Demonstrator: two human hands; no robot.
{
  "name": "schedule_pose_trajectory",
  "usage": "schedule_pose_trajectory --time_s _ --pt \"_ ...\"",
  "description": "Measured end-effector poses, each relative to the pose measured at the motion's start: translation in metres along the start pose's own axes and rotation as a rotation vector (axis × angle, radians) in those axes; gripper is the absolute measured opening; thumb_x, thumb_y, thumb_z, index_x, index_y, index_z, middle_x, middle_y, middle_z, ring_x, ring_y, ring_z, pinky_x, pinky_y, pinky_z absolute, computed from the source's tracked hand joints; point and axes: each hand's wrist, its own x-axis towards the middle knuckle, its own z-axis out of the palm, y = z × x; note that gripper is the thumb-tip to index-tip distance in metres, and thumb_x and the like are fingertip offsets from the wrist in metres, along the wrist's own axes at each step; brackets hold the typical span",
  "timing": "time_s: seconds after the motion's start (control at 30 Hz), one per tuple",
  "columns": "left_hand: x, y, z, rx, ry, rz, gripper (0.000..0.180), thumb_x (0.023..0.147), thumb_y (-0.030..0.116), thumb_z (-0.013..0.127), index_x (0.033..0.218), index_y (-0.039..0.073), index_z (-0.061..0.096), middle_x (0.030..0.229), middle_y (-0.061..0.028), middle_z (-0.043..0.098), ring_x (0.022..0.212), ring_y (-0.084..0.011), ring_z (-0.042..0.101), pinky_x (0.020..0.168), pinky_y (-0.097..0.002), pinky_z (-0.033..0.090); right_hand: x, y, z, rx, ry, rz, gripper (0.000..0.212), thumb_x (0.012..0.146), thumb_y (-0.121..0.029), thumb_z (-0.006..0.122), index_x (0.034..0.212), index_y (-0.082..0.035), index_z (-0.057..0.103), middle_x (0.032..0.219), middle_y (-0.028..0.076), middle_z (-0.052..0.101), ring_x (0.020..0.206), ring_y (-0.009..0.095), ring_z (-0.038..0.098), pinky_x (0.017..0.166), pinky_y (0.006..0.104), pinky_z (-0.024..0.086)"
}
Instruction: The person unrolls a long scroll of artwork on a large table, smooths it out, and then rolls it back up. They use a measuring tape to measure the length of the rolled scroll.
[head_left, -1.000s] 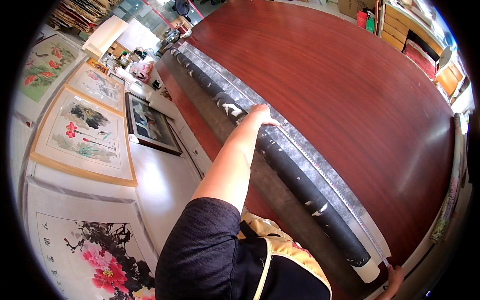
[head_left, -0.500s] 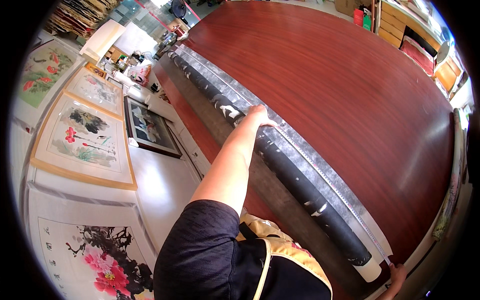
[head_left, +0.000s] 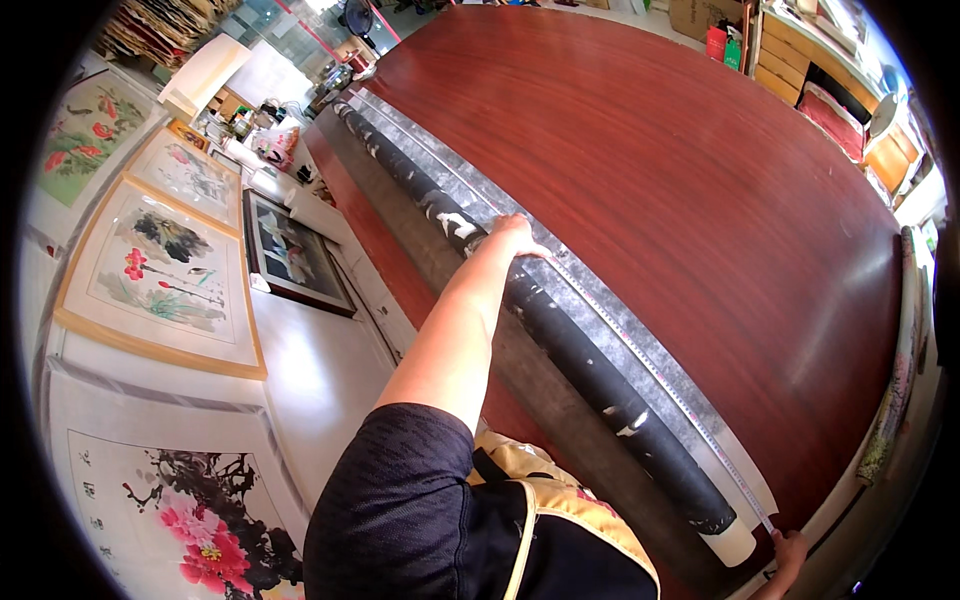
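A long dark rolled scroll (head_left: 560, 345) lies on the big reddish-brown tabletop (head_left: 700, 200), near the person's edge, w/ a grey unrolled strip of its paper (head_left: 610, 315) spread flat on the far side. Its long axis runs diagonally: one end at upper left by the clutter, the pale core end (head_left: 735, 545) at lower right. A thin measuring tape (head_left: 650, 365) is stretched along the strip, parallel to the roll, prob. so length can be read against it.

The left hand (head_left: 512, 236) is laid on top of the roll about mid-length, palm down, fingers draped over the far side and pressing, not wrapped round; judged to be keeping roll and paper from shifting. The right hand (head_left: 788, 552) is only partly seen at the lower right edge, right at the tape's end beside the core; whether its fingers pinch the tape can't be told.

Framed flower paintings (head_left: 165, 265) lie on the floor (head_left: 320, 370) to the left, well apart from the roll.
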Motion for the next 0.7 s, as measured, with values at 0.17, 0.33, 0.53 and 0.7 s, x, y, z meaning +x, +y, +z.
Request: schedule_pose_trajectory --time_s 0.17,0.33,0.53,0.7 --pt "-0.004 -0.012 -0.005 0.000 -0.029 -0.008 0.090 0.063 0.074 0.075 0.117 0.003 0.071 0.129 -0.0166 0.064 0.124 -0.0294 0.058 0.107 -0.0388 0.043 -0.002 -0.010 -0.005 -0.002 -0.019 -0.039 0.042 0.079 -0.036 0.076 0.079 0.005 0.067 0.079 0.029 0.064 0.079 0.047 0.063 0.069 0.0534 0.049" --pt "0.011 0.043 -0.024 -0.097 -0.255 0.044 0.085 0.061 0.072 0.079 0.105 -0.001 0.072 0.110 -0.0213 0.070 0.103 -0.0293 0.067 0.091 -0.0403 0.053 -0.030 -0.008 -0.012 -0.096 -0.191 0.115 0.065 0.090 -0.062 0.055 0.106 -0.001 0.069 0.105 0.027 0.067 0.102 0.043 0.063 0.085 0.0524 0.050" --pt "0.028 -0.038 0.006 -0.199 0.038 0.109 0.076 0.065 0.069 0.078 0.073 -0.006 0.070 0.082 -0.0240 0.071 0.078 -0.0316 0.070 0.076 -0.0450 0.053 0.012 -0.035 -0.022 -0.107 -0.159 0.011 0.062 0.085 -0.065 0.058 0.099 -0.006 0.071 0.104 0.019 0.069 0.101 0.040 0.064 0.085 0.0505 0.051" --pt "0.036 -0.036 0.025 -0.227 0.074 0.148 0.088 0.068 0.063 0.079 0.103 -0.016 0.065 0.112 -0.0324 0.067 0.106 -0.0378 0.067 0.092 -0.0433 0.050 0.002 -0.044 -0.053 -0.141 -0.238 0.083 0.057 0.084 -0.062 0.061 0.103 -0.010 0.074 0.109 0.015 0.070 0.106 0.035 0.065 0.089 0.0474 0.052"
